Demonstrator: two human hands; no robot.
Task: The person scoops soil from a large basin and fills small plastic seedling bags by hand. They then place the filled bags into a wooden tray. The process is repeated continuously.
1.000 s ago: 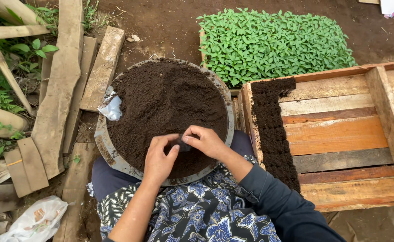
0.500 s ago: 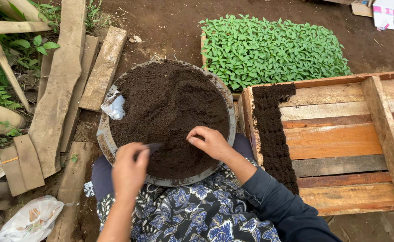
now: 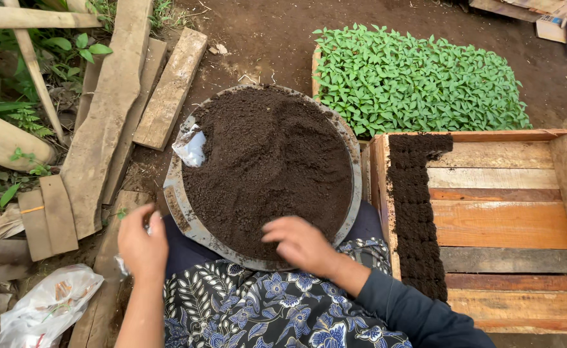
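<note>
As before on soil (image 3: 264,167), left hand (image 3: 143,245) withdrew.

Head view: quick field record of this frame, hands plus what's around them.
left hand: off the pan's left edge, over the lap, contents not visible
right hand: palm down on soil
pan: round metal, heaped with soil, on lap
plastic scrap: at pan's left rim
wooden tray: right, one column of soil blocks
seedlings: behind tray
</note>
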